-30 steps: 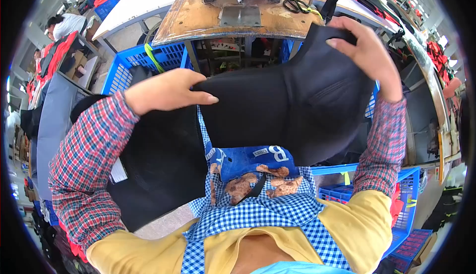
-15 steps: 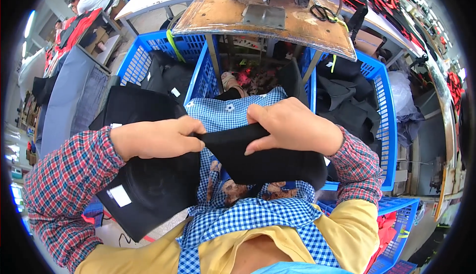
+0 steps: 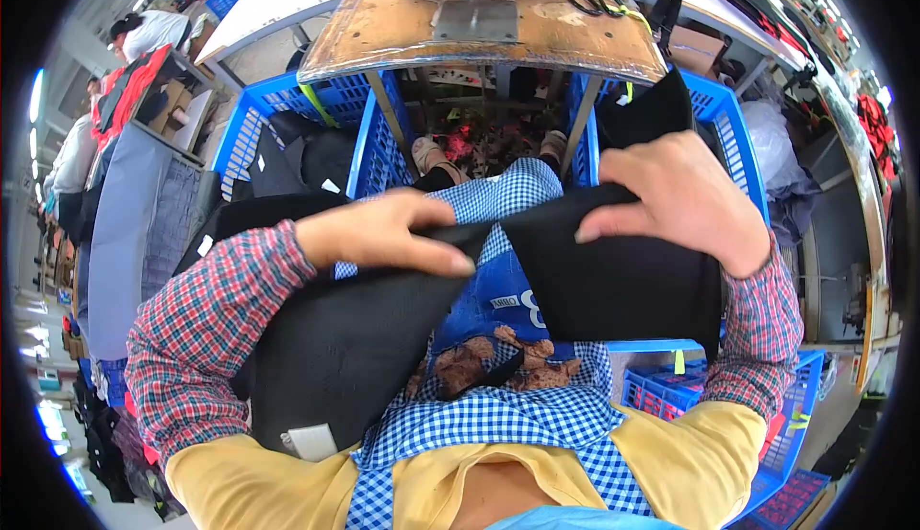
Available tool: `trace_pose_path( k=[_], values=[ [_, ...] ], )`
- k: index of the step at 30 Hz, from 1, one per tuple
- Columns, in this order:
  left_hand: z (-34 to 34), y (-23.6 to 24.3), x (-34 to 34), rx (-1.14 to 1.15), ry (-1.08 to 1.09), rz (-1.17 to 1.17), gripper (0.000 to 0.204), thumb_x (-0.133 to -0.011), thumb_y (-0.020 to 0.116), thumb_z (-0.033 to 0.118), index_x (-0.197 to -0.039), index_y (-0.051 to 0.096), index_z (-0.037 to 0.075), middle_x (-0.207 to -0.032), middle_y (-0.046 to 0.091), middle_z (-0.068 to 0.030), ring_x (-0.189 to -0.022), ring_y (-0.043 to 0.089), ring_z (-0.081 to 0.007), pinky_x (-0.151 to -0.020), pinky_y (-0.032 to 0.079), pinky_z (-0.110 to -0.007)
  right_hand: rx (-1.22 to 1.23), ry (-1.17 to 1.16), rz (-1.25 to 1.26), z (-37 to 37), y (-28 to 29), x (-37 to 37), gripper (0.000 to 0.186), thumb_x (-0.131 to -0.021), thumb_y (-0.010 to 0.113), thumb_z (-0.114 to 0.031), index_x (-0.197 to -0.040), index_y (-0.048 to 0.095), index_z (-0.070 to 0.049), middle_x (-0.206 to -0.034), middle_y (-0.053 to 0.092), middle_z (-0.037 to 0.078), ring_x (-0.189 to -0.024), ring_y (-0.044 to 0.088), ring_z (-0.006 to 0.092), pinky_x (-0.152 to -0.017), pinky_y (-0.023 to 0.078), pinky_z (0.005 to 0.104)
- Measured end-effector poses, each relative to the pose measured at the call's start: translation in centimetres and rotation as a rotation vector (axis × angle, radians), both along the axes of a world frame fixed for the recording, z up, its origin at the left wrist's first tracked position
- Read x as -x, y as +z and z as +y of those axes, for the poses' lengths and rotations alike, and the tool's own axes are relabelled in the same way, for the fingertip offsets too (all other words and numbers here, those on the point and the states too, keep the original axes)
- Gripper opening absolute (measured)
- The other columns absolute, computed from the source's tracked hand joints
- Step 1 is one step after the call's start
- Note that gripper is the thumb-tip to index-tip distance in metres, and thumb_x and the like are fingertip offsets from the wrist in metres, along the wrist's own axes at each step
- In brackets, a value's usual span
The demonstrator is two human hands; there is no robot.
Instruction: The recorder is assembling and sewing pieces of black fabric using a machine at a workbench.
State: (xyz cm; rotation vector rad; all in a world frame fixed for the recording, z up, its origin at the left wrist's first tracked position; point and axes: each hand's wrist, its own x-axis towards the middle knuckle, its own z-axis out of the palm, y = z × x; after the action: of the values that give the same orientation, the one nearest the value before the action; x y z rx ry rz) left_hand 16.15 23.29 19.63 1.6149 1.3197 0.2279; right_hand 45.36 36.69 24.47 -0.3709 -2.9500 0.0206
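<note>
My left hand [image 3: 379, 233], slightly blurred, grips the top edge of a black fabric panel [image 3: 355, 348] that hangs over my lap. A white label [image 3: 310, 441] shows at its lower end. My right hand [image 3: 678, 195] pinches a second black fabric piece [image 3: 623, 290], thumb on its upper face, fingers wrapped over the far edge. A narrow black strip bridges the two between my hands; whether they are joined is hard to tell. Behind and below them lies my blue-and-white checked apron [image 3: 489, 425], with a printed bear design.
A worn wooden worktable [image 3: 383, 27] with a metal plate [image 3: 476, 21] stands ahead. Blue plastic crates flank its legs; the left crate [image 3: 244, 127] and the right crate [image 3: 752, 161] hold dark fabric. Another blue crate [image 3: 815, 377] sits low at right. Two people are at far left.
Both hands have moved to the right and farther apart. The right fabric piece has swung right with my right hand, and the labelled left panel has shifted right and nearer me.
</note>
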Motion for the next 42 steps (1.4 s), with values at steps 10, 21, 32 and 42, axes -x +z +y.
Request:
trace_pose_path(
  k=[10, 21, 32, 42],
  values=[
    [10.8, 4.4, 9.1, -0.224, 0.240, -0.138, 0.030, -0.083, 0.073, 0.017, -0.106, 0.065, 0.000, -0.087, 0.066, 0.0006, -0.077, 0.059, -0.0039, -0.071, 0.047, -0.017, -0.141, -0.063, 0.235, 7.7, -1.8, 7.0, 0.037, -0.099, 0.049, -0.029, -0.078, 0.062, -0.002, -0.068, 0.059, 0.020, -0.066, 0.058, 0.0397, -0.062, 0.045, 0.0477],
    [21.8, 1.9, 17.5, -0.183, 0.354, -0.150, 0.032, -0.083, 0.072, 0.019, -0.110, 0.066, 0.002, -0.091, 0.069, -0.0037, -0.078, 0.065, -0.0097, -0.070, 0.049, -0.021, -0.098, -0.111, 0.134, 16.3, -2.0, 11.6, 0.044, -0.101, 0.040, -0.033, -0.084, 0.062, 0.001, -0.077, 0.061, 0.024, -0.075, 0.059, 0.0417, -0.074, 0.047, 0.0490],
    [24.7, 1.3, 19.3, -0.216, 0.502, -0.182, 0.034, -0.083, 0.073, 0.022, -0.111, 0.065, 0.002, -0.095, 0.069, -0.0048, -0.080, 0.065, -0.0116, -0.071, 0.051, -0.024, -0.097, -0.142, 0.052, 20.0, -2.0, 12.7, 0.046, -0.102, 0.039, -0.035, -0.099, 0.066, 0.002, -0.092, 0.066, 0.024, -0.087, 0.062, 0.0406, -0.083, 0.049, 0.0453],
    [25.5, 0.9, 19.5, -0.226, 0.552, -0.215, 0.036, -0.083, 0.073, 0.024, -0.111, 0.065, 0.002, -0.098, 0.069, -0.0058, -0.082, 0.066, -0.0133, -0.072, 0.053, -0.026, -0.117, -0.186, 0.122, 20.8, -1.7, 12.7, 0.047, -0.102, 0.040, -0.036, -0.093, 0.068, 0.001, -0.085, 0.066, 0.023, -0.081, 0.062, 0.0407, -0.081, 0.049, 0.0435]
  ],
)
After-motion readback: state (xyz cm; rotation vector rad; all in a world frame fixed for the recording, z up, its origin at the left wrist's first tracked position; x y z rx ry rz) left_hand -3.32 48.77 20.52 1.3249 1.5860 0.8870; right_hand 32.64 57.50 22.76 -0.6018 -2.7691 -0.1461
